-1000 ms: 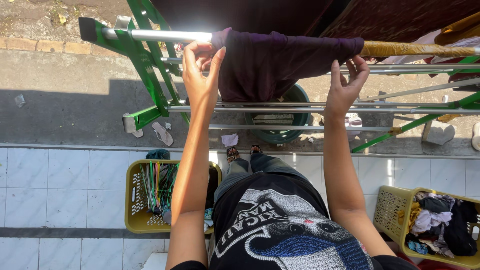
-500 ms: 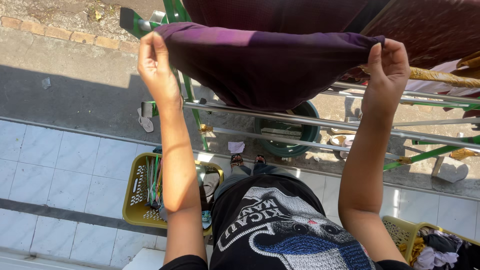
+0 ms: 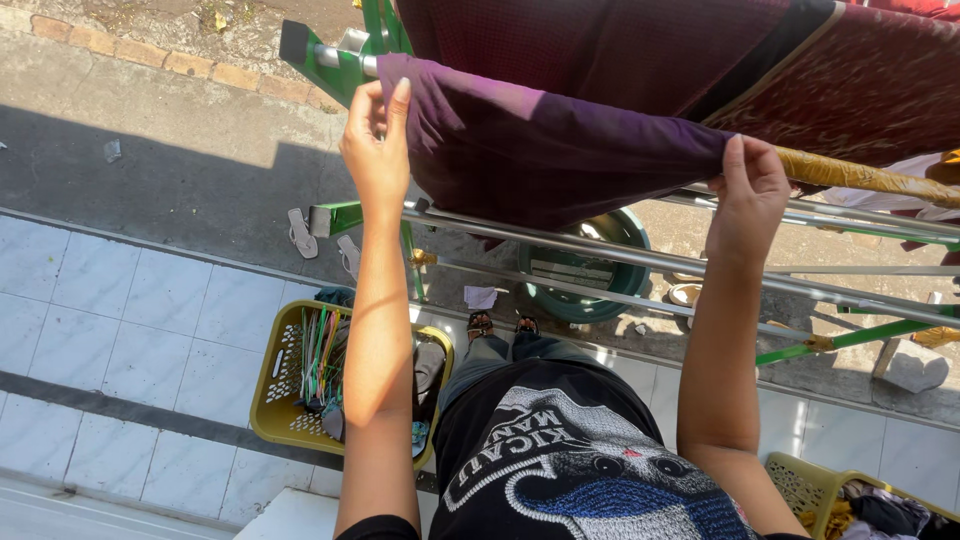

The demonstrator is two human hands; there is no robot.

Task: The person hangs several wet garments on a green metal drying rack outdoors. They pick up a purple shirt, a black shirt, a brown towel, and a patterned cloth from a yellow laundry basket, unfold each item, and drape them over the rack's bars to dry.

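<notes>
A dark purple cloth (image 3: 545, 150) hangs folded over a metal rail of a green and silver drying rack (image 3: 560, 250). My left hand (image 3: 375, 150) pinches the cloth's left edge near the rack's green end. My right hand (image 3: 748, 195) grips its right edge, close to a yellowish patterned cloth (image 3: 860, 178) on the same rail. Both arms reach up and forward above my black printed shirt.
A maroon cloth (image 3: 620, 45) hangs behind the purple one. A yellow basket (image 3: 275, 395) with hangers stands on the white tiles at lower left, another yellow basket (image 3: 800, 480) with clothes at lower right. A green tub (image 3: 585, 275) and sandals (image 3: 300, 232) lie on the concrete.
The purple cloth has been drawn wider along the rail. Both hands have moved further apart with its edges, and the view has tilted closer to the rack.
</notes>
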